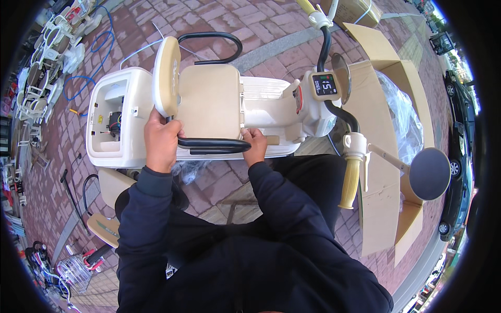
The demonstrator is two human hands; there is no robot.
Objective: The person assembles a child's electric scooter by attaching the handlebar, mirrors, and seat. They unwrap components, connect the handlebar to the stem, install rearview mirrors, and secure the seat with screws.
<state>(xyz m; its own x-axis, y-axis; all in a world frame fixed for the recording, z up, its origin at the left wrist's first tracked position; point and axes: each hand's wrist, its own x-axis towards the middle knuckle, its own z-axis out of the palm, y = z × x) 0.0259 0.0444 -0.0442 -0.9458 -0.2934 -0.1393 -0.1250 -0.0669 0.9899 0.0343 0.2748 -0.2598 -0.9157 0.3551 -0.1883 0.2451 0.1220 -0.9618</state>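
Note:
A cream and white electric scooter stands crosswise before me, its handlebar to the right. My left hand is closed at the lower end of the tan seat backrest, where the near black armrest begins. My right hand is at the front near corner of the tan seat cushion, by the armrest's front end. Its fingers are pinched together, and whatever is between them is hidden. The far armrest sticks out on the other side.
An uncovered white rear box shows wiring inside. To the right are a lit display, a yellowish handgrip, a round mirror and an open cardboard box with clear plastic. Blue hose and stacked white parts lie left.

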